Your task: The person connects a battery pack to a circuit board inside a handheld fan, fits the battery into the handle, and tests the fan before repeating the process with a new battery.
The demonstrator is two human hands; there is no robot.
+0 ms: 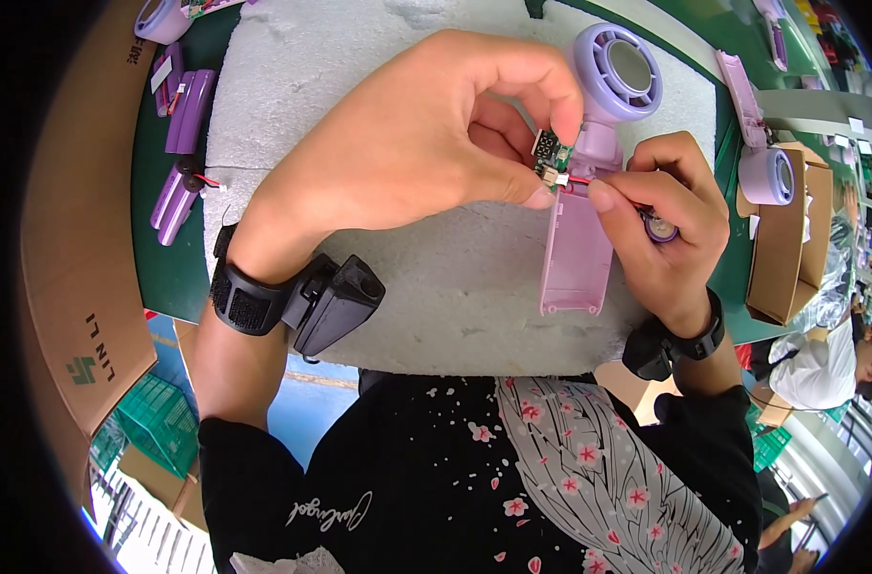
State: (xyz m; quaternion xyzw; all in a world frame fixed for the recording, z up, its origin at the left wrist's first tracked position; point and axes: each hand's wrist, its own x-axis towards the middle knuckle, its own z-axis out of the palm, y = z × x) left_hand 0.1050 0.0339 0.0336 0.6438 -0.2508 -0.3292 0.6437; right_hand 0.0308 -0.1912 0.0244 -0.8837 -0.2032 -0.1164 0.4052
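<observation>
My left hand (pixel 426 134) pinches a small green circuit board (pixel 549 153) between thumb and forefinger, just above the open handle of a lilac hand-held fan shell (pixel 575 253). The fan's round head (pixel 618 72) lies at the far end. My right hand (pixel 670 215) holds the red wire (pixel 580 180) that runs from the board, and a small round metal part (pixel 660 230) sits in its curled fingers. The shell lies on a grey foam pad (pixel 436 287). Both wrists wear black straps.
Several purple fan handle parts (pixel 182 143) lie on the green table at the left. A cardboard box wall (pixel 72 239) stands beyond them. More lilac fan shells (pixel 757 143) and a small cardboard box (pixel 790 239) sit at the right. Another person (pixel 828 359) sits lower right.
</observation>
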